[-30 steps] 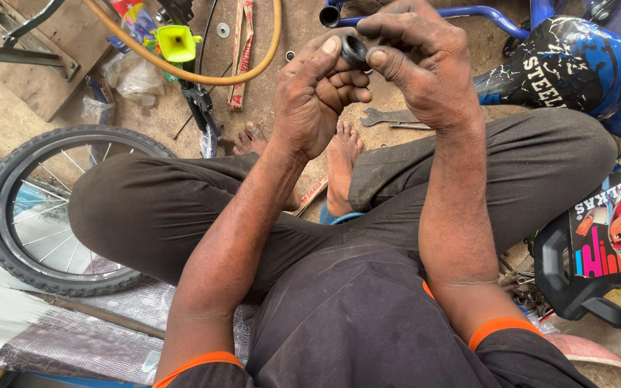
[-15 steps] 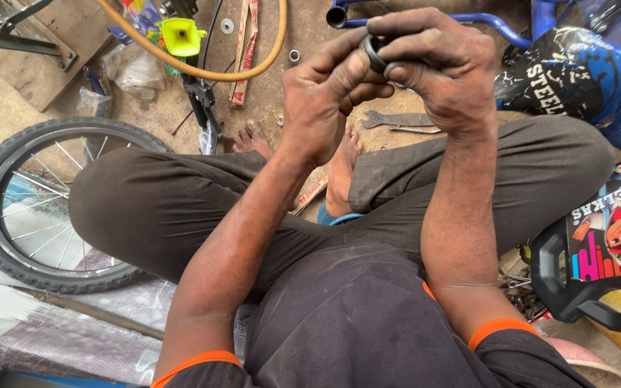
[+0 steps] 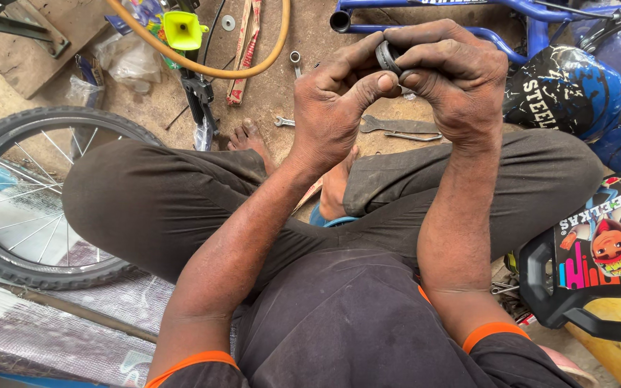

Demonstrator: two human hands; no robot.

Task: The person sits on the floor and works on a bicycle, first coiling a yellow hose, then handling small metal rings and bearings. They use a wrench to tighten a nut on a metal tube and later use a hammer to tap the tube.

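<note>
Above crossed legs, the left hand (image 3: 332, 108) and right hand (image 3: 454, 75) both pinch a small dark ring (image 3: 384, 56) between fingertips. Bicycle wheel (image 3: 8, 208) lies left; wrenches (image 3: 397, 128) crowd the floor beyond.

We sit cross-legged on the ground, our left hand (image 3: 336, 108) and right hand (image 3: 454, 79) raised together before us, pinching a small ring-shaped part (image 3: 385, 54) between them. A bicycle wheel (image 3: 30, 197) lies flat just left of our left knee. A hose (image 3: 203, 65) curves across the ground ahead. A flat wrench (image 3: 400, 127) lies beneath our hands. A bicycle frame (image 3: 468, 18) lies ahead to the right.
</note>
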